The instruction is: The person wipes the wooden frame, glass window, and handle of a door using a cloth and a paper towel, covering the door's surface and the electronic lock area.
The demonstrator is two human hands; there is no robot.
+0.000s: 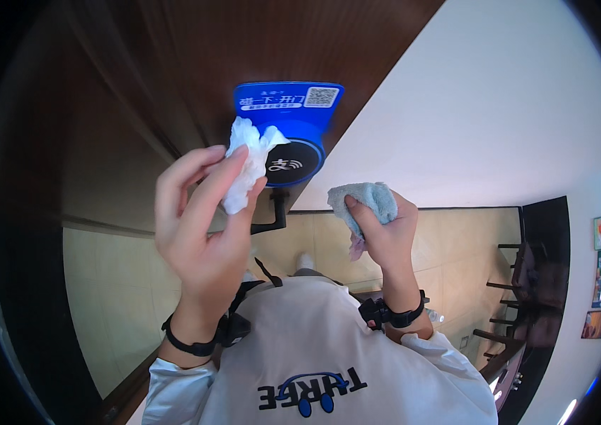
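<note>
My left hand point(202, 223) pinches a crumpled white tissue point(247, 164) between thumb and fingers. The tissue overlaps the left part of a blue payment-style tap stand point(289, 122) with a round black pad point(292, 166); whether the two touch, I cannot tell. Writing and a printed square code mark the stand's upper plate. To the right, my right hand point(393, 228) grips a folded pale blue-grey cloth point(364, 202), its thumb pressed on top. A pinkish piece of fabric point(356, 247) hangs below that cloth.
Behind the stand rises a dark brown wooden door point(199, 58), with a black lever handle point(279, 212) below the pad. A white wall point(470, 117) adjoins on the right. Dark furniture point(523, 271) stands at far right on the beige tiled floor point(454, 244), near a plastic bottle point(434, 315).
</note>
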